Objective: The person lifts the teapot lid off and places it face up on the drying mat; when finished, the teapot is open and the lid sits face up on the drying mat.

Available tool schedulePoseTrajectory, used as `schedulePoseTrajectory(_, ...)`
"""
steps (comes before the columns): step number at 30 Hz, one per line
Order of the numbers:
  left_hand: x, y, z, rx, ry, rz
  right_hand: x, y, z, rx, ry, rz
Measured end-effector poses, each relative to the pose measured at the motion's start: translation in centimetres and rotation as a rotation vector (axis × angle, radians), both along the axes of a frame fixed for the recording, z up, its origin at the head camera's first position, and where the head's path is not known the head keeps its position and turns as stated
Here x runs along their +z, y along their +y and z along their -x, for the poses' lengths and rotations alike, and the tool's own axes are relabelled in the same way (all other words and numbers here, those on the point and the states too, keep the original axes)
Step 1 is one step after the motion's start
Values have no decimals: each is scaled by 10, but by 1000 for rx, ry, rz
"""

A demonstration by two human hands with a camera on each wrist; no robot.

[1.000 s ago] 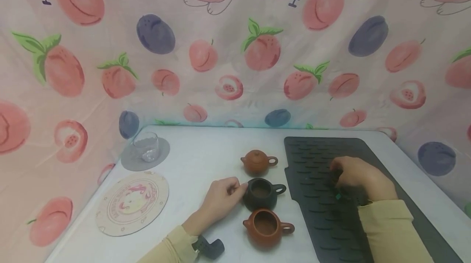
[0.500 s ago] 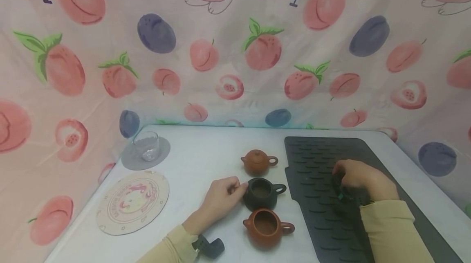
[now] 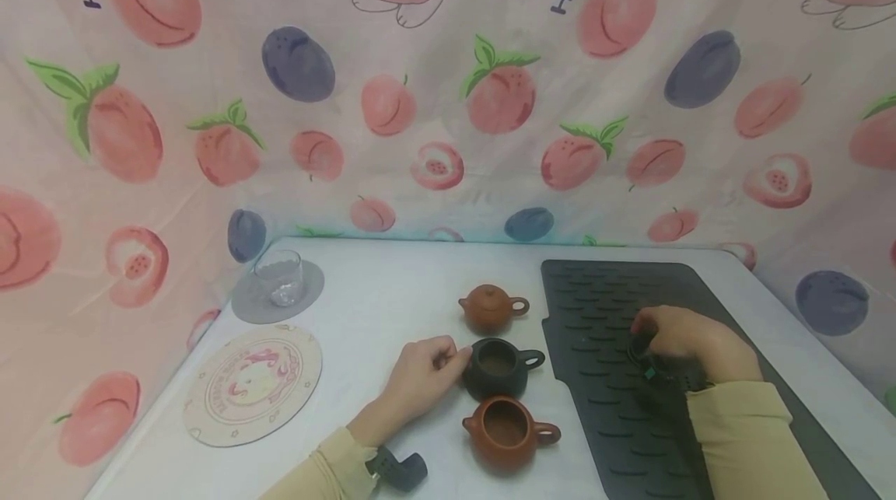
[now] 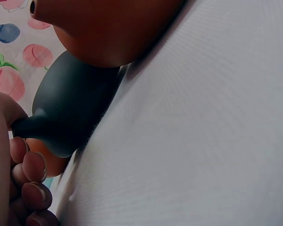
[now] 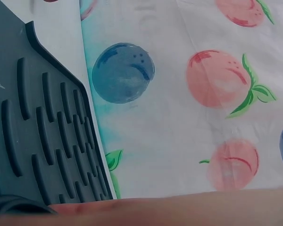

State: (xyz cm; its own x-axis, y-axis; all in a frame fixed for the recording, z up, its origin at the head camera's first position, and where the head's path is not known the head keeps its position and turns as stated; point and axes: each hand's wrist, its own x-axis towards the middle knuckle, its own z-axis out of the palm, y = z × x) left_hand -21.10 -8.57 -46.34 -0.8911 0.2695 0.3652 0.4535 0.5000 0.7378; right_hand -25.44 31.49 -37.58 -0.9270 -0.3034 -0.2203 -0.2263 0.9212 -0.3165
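My left hand [image 3: 423, 375] pinches the spout of a black lidless teapot [image 3: 495, 383] between thumb and fingertips. The left wrist view shows that spout on the black teapot [image 4: 68, 96] at close range. Over the ridged dark mat [image 3: 595, 344], my right hand [image 3: 689, 340] has its fingers curled downward round a dark rounded piece [image 3: 637, 346], mostly hidden by the hand and the wrist camera. A dark curved rim [image 5: 19, 203] shows low in the right wrist view; its kind is unclear. Nearer stands a reddish-brown lidless teapot [image 3: 502, 453], and farther back a lidded brown teapot [image 3: 488, 309].
On the left lie a round patterned placemat [image 3: 301, 407] and a grey coaster [image 3: 245, 302] with a clear glass [image 3: 280, 270] on it. A fruit-print cloth [image 3: 434, 96] hangs behind the white table [image 3: 378, 290].
My right hand has shifted slightly nearer and down over the mat, and the dark rounded piece under it shows a little more. My left hand and the teapots have stayed in place.
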Motion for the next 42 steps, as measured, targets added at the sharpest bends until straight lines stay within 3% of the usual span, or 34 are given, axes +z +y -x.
schedulePoseTrajectory(7, 1, -1, 0, -4, -4, -4, 1, -4, 0, -9, -4, 15)
schedulePoseTrajectory(13, -2, -1, 1, -1, -6, 15, 4, -4, -2, -23, 55, 3)
schedulePoseTrajectory(19, -5, 2, 2, 0, 14, 40, 11, -6, -7, -46, 229, 39)
schedulePoseTrajectory(24, -4, 5, 6, 13, 8, 40, 22, -21, -6, -2, 394, 109)
schedulePoseTrajectory(27, -3, 5, 8, 28, -5, 35, 26, -35, -3, 47, 450, 162)
schedulePoseTrajectory(32, 0, 4, 11, 48, -24, 11, 27, -65, 0, 100, 456, 227)
schedulePoseTrajectory(36, -3, 3, 12, 38, -40, 3, 18, -87, -5, 130, 421, 266)
schedulePoseTrajectory(42, -2, 1, 12, 38, -56, -7, 17, -104, -10, 159, 414, 310)
